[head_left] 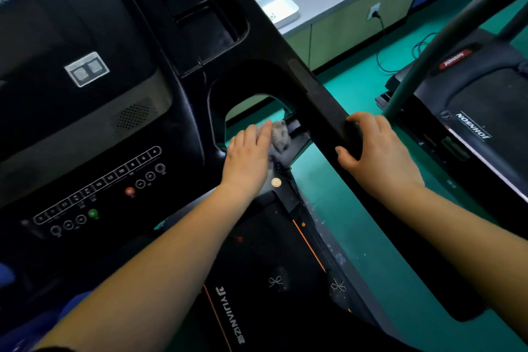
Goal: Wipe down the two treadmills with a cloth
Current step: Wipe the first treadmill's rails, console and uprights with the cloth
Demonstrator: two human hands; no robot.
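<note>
- Now the fingers (261, 134) of the left hand (247, 160) lie straight and together, pressing the cloth (281, 138) against the post beside the console (100, 180) of the near treadmill (271, 266).
- The right hand (374, 151) curls its fingers round the black handrail (320, 106).
- The cloth looks soft, light and limp, likely to bunch; a flat palm over its middle should steer it best.
- The second treadmill (471, 111) stands well apart to the right.

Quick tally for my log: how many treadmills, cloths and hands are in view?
Treadmills: 2 (near treadmill, far treadmill)
Cloth: 1
Hands: 2 (left hand on the cloth, right hand gripping the near treadmill's handrail)
Total: 5
</note>
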